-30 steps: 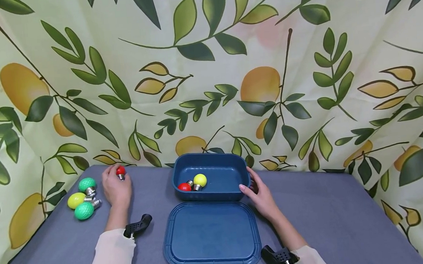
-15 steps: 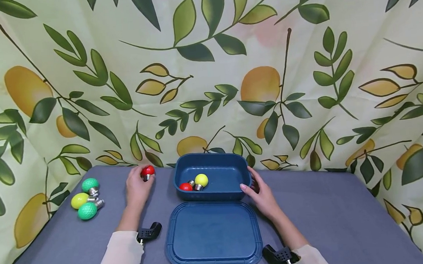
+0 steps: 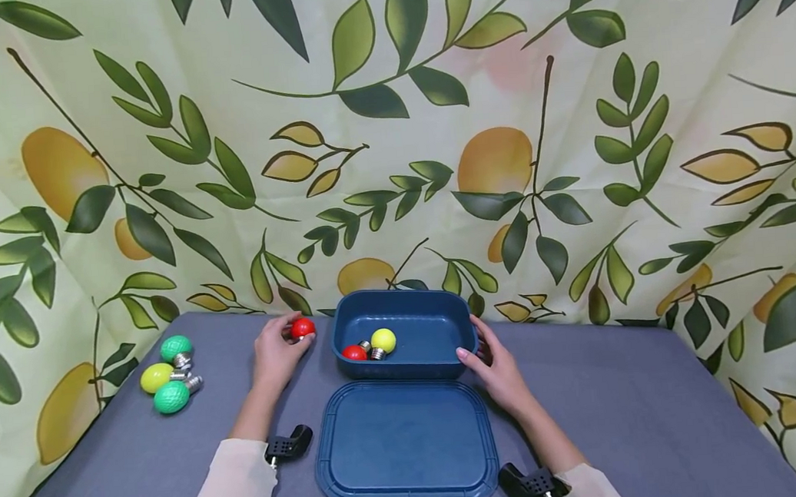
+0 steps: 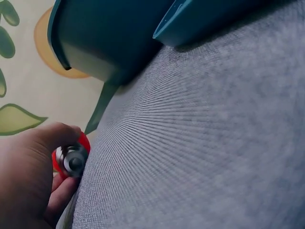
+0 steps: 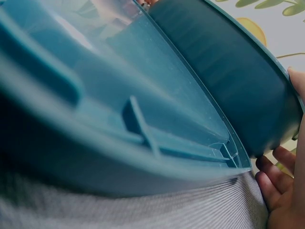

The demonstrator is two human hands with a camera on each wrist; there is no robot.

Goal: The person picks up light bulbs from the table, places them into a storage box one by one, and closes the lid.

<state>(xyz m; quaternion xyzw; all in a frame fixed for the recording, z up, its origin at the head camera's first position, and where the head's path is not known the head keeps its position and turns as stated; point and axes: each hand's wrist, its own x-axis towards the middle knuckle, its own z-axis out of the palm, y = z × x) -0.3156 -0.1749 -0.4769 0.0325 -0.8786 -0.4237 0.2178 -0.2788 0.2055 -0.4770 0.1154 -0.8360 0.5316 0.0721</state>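
My left hand [image 3: 275,355] pinches a red light bulb [image 3: 303,328] between thumb and fingers, just left of the blue plastic box [image 3: 406,368]. In the left wrist view the metal base of that bulb [image 4: 72,161] faces the camera. Inside the box, at its left end, lie another red bulb [image 3: 354,352] and a yellow bulb [image 3: 383,340]. My right hand [image 3: 499,368] grips the box's right end, thumb at the front corner and fingers along the side. The right wrist view shows those fingers [image 5: 274,183] against the box's lower wall.
A blue lid [image 3: 404,440] lies flat in front of the box. Farther left on the grey cloth rest two green bulbs [image 3: 171,397] and a yellow bulb [image 3: 156,378], close together. A leaf-patterned curtain [image 3: 390,141] hangs behind the table.
My left hand has carried the red bulb rightward, from near the loose bulbs to beside the box's left end. The right hand stays at the box.
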